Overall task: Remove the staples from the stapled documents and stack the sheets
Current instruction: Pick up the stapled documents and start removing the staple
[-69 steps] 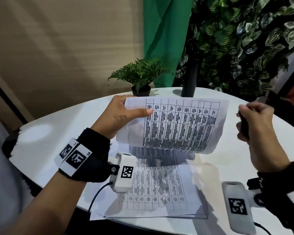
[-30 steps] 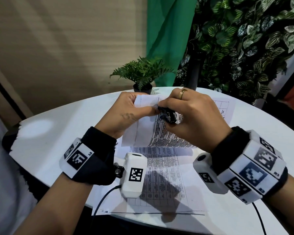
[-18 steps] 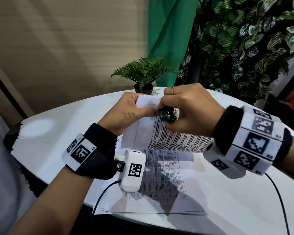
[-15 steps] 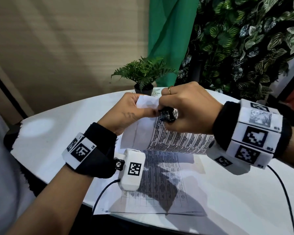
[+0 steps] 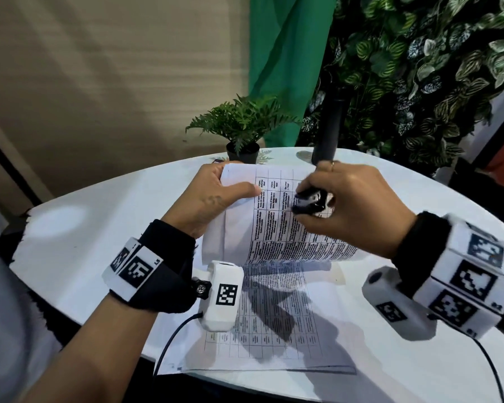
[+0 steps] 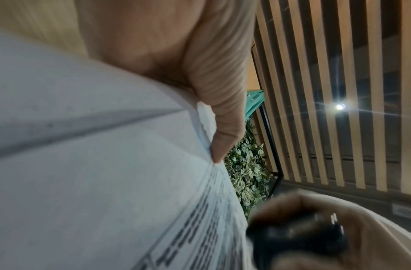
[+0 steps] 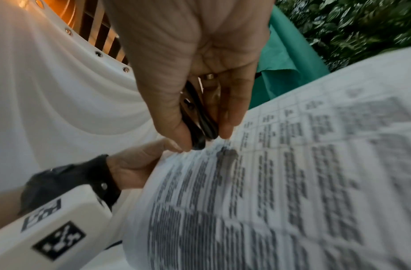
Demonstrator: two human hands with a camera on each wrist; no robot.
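Stapled document [image 5: 277, 225], printed with a table, is held above the white table [image 5: 105, 231], its top left corner pinched by the left hand [image 5: 208, 199], thumb on the front and fingers behind. Just right of that thumb, the right hand [image 5: 349, 210] grips a black staple remover [image 5: 309, 201] between thumb and fingertips, its tip at the page's upper part. Beneath lie loose printed sheets [image 5: 274, 330] flat on the table. A small potted fern [image 5: 242, 126] stands at the far edge
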